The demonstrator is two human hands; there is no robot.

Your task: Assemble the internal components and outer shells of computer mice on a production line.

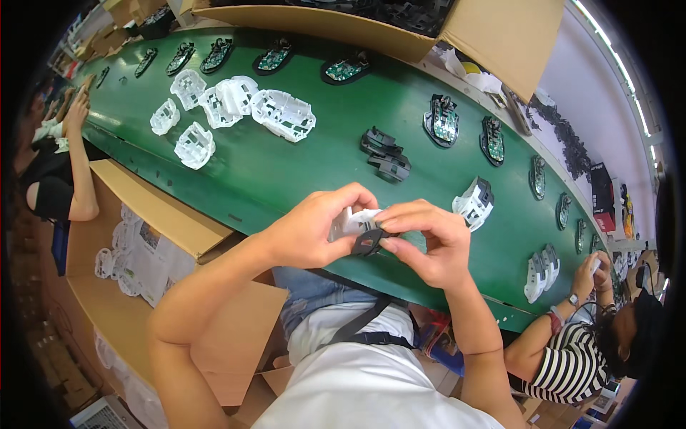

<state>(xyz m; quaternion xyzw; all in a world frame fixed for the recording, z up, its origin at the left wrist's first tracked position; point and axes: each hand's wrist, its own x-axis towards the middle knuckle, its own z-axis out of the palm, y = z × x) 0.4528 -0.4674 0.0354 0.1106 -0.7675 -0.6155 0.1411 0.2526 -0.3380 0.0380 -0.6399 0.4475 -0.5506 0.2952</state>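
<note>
Above the near edge of the green work surface point(314, 171), my left hand point(311, 225) grips a white plastic mouse shell point(349, 223). Its fingers wrap round the shell and cover much of it. My right hand point(432, 239) pinches a small black plastic piece point(369, 242) against the shell's end, thumb below and fingers above. Beyond my hands lie loose black plastic parts point(386, 154). To their right rests a white shell with a black piece on it point(474, 203).
More white shells point(284, 114) lie at the far left. Mouse bases with green circuit boards point(440, 121) line the far side. An open carton point(214, 247) of white parts stands at my left. A co-worker in stripes point(572, 365) sits right; another person's arm point(82, 179) shows left.
</note>
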